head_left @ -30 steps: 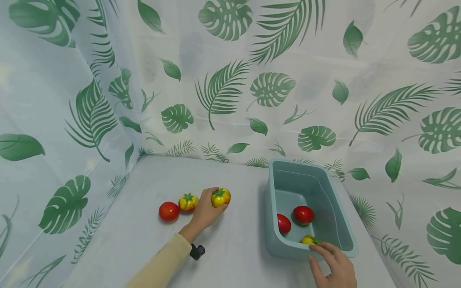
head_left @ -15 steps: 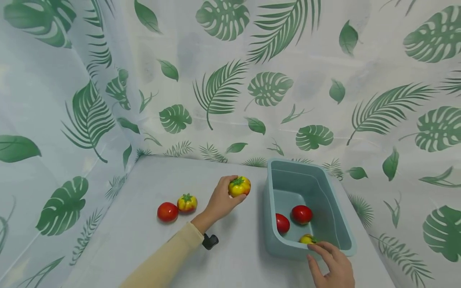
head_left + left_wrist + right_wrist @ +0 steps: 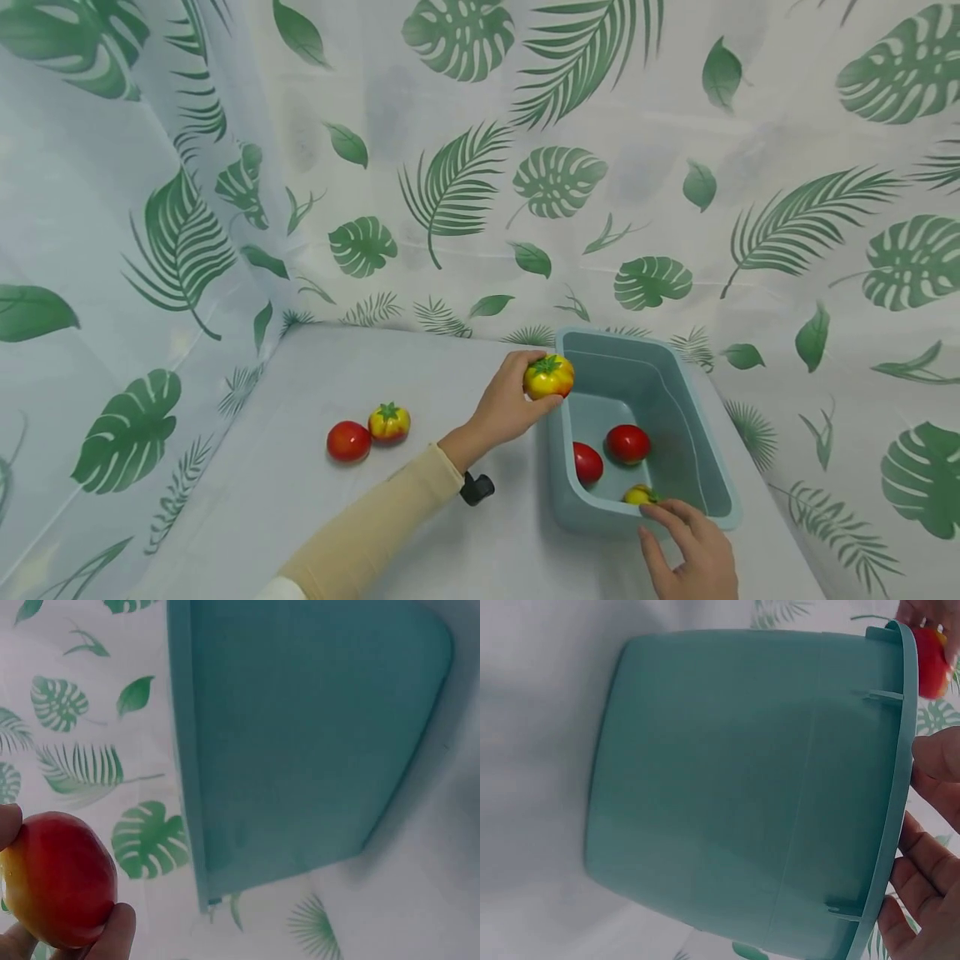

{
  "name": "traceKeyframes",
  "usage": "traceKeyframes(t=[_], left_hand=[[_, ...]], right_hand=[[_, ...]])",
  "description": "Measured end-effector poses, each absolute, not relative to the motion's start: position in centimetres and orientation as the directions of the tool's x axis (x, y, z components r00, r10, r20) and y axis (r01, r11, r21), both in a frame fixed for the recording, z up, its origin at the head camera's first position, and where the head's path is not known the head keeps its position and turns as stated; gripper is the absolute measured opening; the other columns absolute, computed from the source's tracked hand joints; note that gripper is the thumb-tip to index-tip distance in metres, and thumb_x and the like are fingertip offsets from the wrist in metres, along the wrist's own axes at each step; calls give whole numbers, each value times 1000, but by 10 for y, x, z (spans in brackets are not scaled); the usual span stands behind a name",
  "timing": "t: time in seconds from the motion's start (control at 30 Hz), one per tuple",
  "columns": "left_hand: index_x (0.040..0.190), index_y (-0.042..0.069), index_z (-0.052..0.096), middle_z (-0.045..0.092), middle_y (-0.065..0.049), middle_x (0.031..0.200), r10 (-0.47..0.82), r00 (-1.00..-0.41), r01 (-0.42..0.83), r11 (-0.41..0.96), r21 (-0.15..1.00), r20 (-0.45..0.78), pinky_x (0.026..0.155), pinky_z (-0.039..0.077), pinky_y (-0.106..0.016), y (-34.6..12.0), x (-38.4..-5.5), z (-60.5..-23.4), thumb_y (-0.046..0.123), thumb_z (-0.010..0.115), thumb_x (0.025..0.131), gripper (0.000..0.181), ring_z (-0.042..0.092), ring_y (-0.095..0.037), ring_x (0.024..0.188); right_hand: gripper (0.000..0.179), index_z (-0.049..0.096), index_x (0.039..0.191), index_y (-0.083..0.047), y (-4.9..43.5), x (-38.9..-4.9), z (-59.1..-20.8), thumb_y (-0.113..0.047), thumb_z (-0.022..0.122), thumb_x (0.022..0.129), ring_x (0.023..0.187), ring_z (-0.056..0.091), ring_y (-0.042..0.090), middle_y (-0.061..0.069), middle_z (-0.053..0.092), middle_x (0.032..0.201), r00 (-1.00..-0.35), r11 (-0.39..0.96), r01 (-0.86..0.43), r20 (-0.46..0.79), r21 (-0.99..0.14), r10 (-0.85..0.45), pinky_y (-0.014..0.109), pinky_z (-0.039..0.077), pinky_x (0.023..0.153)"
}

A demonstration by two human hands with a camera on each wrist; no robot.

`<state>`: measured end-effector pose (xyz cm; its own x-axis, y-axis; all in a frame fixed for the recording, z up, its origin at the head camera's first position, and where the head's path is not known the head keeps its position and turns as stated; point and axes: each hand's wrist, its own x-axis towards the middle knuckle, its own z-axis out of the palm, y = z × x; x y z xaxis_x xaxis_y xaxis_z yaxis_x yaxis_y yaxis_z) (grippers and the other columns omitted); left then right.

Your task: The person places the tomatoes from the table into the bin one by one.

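Note:
My left hand [image 3: 504, 408] grips a ribbed yellow-and-red tomato [image 3: 549, 377] with a green star-shaped top. In the head view it overlaps the left rim of the blue-green bin [image 3: 592, 518]; the left wrist view shows the red side of this tomato [image 3: 67, 877] level with the rim. My right hand [image 3: 693, 554] is at the bin's near rim, its fingertips on the edge and nothing in its grasp. Inside the bin lie two red tomatoes [image 3: 628, 444] and a yellow tomato [image 3: 639, 495], partly hidden behind the near wall.
On the table [image 3: 465, 533], left of the bin, a red tomato [image 3: 348, 442] sits against another yellow-and-red tomato [image 3: 389, 423]. A leaf-printed curtain [image 3: 480, 208] closes off the back and both sides. A small black device hangs under my left wrist.
My left hand has carried the yellow-and-red tomato rightward and up, from beside the other two on the table to the bin's left rim. My right hand stays at the near rim.

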<state>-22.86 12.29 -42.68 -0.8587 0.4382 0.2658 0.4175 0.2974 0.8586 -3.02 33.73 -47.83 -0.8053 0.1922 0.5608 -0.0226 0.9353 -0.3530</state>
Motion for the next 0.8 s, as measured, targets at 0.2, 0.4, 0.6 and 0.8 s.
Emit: traceKeyframes(t=[0.2, 0.4, 0.6, 0.8], left_hand=[[142, 15, 42, 45, -3, 139, 477, -839, 437, 305, 846, 261, 98, 47, -25, 136, -225, -416, 31, 72, 89, 63, 51, -14, 114], [142, 16, 42, 46, -1, 137, 502, -828, 440, 307, 844, 249, 95, 47, -22, 147, -221, -412, 31, 73, 88, 63, 51, -12, 113], [140, 15, 44, 48, 0, 134, 535, -806, 451, 280, 847, 252, 88, 48, -16, 159, -215, -413, 30, 75, 86, 64, 51, -8, 109], [140, 14, 45, 49, 0, 134, 565, -781, 478, 269, 836, 265, 86, 49, -16, 168, -208, -417, 29, 75, 86, 64, 50, -7, 109]], right_hand=[[33, 73, 97, -3, 334, -28, -475, -2, 83, 65, 94, 55, 32, 14, 62, 102, -822, 935, 11, 529, -354, 210, 53, 43, 85], [33, 73, 98, -4, 336, -27, -476, -4, 82, 66, 94, 55, 32, 14, 62, 103, -824, 940, 11, 529, -342, 202, 54, 43, 85], [32, 74, 99, -5, 336, -28, -476, -4, 82, 68, 95, 54, 32, 13, 63, 104, -828, 935, 36, 513, -353, 226, 55, 43, 88], [31, 74, 98, -5, 336, -28, -477, -4, 82, 67, 94, 56, 32, 13, 64, 103, -822, 935, 20, 527, -354, 217, 55, 44, 86]])
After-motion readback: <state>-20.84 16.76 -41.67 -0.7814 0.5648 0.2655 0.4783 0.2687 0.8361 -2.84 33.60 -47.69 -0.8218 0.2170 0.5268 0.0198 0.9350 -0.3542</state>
